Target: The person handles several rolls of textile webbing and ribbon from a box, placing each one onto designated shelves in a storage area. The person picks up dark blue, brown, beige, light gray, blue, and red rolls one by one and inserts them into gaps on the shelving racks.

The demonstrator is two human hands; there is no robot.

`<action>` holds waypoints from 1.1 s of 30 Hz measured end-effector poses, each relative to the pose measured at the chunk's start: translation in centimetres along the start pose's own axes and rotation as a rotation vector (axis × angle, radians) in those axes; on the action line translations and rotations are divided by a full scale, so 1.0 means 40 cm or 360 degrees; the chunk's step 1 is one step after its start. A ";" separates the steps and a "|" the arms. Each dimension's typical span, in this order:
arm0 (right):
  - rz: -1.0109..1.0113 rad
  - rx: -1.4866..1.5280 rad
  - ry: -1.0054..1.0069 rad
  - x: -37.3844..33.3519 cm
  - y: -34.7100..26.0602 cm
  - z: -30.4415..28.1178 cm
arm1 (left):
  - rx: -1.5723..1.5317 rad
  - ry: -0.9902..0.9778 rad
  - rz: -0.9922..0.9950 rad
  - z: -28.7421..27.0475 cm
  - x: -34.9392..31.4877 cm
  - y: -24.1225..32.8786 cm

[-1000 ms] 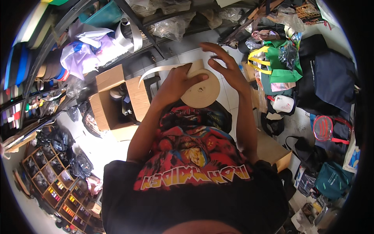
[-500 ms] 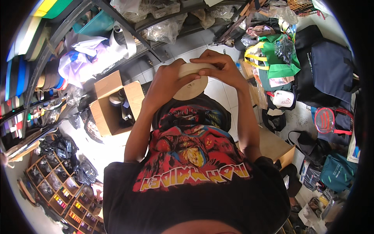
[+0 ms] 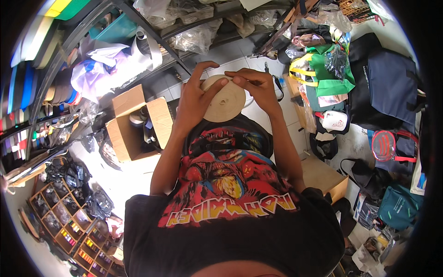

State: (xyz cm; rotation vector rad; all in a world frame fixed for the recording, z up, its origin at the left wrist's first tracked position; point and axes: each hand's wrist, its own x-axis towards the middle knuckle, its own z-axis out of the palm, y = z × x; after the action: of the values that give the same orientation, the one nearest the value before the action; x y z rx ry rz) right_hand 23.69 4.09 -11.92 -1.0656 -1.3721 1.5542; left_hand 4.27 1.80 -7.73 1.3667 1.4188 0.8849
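The left hand [image 3: 191, 100] grips the pale roll [image 3: 227, 105] while the right hand [image 3: 262, 88] pinches its rim, apparently working the edge, which calls for steady support.

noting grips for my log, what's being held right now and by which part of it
A cream roll of strap, held by its rim: left hand at the left side, thumb over the face; right hand pinching at the upper right edge.

Roll [image 3: 227, 103], to my eye: even cream. T-shirt [image 3: 235, 237]: black ground, large print [image 3: 228, 175] in red, yellow and blue. Carton [image 3: 159, 118]: plain tan. Tote [image 3: 335, 87]: vivid green with yellow. Crumpled bundle [image 3: 91, 79]: pale lilac. Shoulder bag [image 3: 399, 207]: teal. Floor tiles [image 3: 288, 109]: white.
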 end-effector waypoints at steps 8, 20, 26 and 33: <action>0.0136 0.0010 0.0229 -0.003 0.003 0.058 | -0.0461 0.0446 0.0019 0.029 0.007 -0.063; -0.0033 -0.0083 -0.0011 0.029 0.000 0.065 | -0.0567 0.0123 -0.0072 -0.008 -0.003 -0.101; -0.0059 -0.0303 0.0108 0.032 -0.027 0.080 | -0.0274 0.0576 0.0099 -0.024 0.009 -0.114; -0.0184 0.0206 0.0408 0.058 0.006 0.161 | -0.0834 0.1149 0.0010 0.044 0.023 -0.117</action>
State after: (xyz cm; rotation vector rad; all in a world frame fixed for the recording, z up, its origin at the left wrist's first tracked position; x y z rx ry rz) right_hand 16.85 4.13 -11.95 -1.0467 -1.1234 1.3512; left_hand 4.57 1.98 -12.81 0.6680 1.5285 1.7225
